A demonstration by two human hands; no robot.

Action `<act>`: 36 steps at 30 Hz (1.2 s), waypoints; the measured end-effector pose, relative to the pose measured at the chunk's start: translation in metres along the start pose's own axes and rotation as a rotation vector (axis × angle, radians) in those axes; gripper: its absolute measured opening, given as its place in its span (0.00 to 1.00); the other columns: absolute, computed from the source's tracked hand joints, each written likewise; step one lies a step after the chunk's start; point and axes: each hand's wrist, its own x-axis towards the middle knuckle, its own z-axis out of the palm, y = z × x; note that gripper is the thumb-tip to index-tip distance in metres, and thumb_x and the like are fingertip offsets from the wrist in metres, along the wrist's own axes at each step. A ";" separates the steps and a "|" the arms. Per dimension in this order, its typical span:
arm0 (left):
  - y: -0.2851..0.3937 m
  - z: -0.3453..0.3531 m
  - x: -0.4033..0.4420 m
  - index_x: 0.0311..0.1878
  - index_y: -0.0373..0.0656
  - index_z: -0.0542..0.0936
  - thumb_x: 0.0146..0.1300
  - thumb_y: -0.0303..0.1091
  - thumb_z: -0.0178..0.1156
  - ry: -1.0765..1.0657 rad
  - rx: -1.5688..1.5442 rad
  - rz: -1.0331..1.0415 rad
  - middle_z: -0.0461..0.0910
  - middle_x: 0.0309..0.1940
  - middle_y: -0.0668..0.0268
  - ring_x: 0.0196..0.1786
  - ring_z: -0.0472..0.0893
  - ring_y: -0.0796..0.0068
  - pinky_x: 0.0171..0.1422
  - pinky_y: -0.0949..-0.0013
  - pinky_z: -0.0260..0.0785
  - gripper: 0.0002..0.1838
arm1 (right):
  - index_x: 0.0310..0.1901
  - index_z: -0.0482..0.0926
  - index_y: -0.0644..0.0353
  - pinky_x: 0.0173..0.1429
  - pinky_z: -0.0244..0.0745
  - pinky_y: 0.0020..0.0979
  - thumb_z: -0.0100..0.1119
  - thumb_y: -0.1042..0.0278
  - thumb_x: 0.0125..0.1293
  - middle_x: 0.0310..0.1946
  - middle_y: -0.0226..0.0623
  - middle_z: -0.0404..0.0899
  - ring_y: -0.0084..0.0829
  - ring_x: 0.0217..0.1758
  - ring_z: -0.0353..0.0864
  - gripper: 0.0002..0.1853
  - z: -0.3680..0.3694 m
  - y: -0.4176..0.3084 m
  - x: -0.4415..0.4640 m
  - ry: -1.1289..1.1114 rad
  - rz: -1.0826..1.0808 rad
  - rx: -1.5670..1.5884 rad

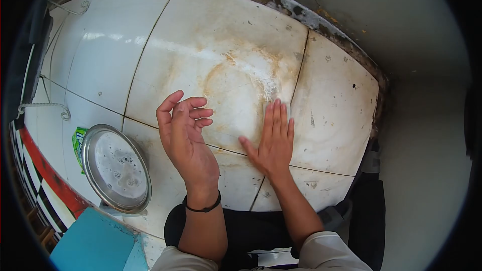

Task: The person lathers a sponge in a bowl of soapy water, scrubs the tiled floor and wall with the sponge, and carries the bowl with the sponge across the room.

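My left hand [187, 133] is raised over the white tiles, palm turned inward, its fingers loosely curled and apart with nothing in them. A dark band circles that wrist. My right hand [273, 143] rests flat on the tiled surface [331, 120], fingers stretched out and thumb apart. Something pale shows around its fingertips; whether a thing lies under them I cannot tell. Just beyond the hands is a brown, ring-shaped stain [211, 78] on the tile. To the left stands a round metal bowl [146, 175] of foamy, whitish liquid.
A green packet [79, 145] lies partly behind the bowl. White cord [65, 113] hangs at the far left. A grimy edge runs along the grey wall [416, 30] at the back and right. At lower left are a turquoise block [95, 241] and a red strip [50, 178].
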 end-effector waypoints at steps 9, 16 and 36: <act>0.001 0.000 -0.007 0.62 0.37 0.67 0.76 0.40 0.45 -0.027 0.005 0.013 0.78 0.45 0.58 0.43 0.79 0.73 0.48 0.72 0.70 0.19 | 0.75 0.55 0.66 0.79 0.43 0.51 0.58 0.30 0.60 0.78 0.50 0.52 0.46 0.81 0.49 0.53 -0.001 0.003 0.008 -0.018 -0.010 0.085; -0.004 -0.001 -0.001 0.60 0.39 0.68 0.75 0.41 0.48 0.005 0.040 -0.021 0.78 0.44 0.60 0.42 0.78 0.74 0.47 0.72 0.69 0.19 | 0.77 0.49 0.63 0.82 0.41 0.46 0.39 0.24 0.67 0.80 0.49 0.43 0.43 0.84 0.40 0.52 0.006 0.067 0.213 0.144 0.119 -0.080; 0.004 0.041 -0.035 0.56 0.40 0.70 0.66 0.29 0.55 -0.098 0.102 0.232 0.80 0.38 0.65 0.38 0.77 0.79 0.45 0.74 0.67 0.16 | 0.74 0.62 0.49 0.66 0.57 0.57 0.52 0.50 0.73 0.71 0.57 0.58 0.53 0.65 0.63 0.31 -0.006 0.015 -0.115 0.128 0.401 -0.066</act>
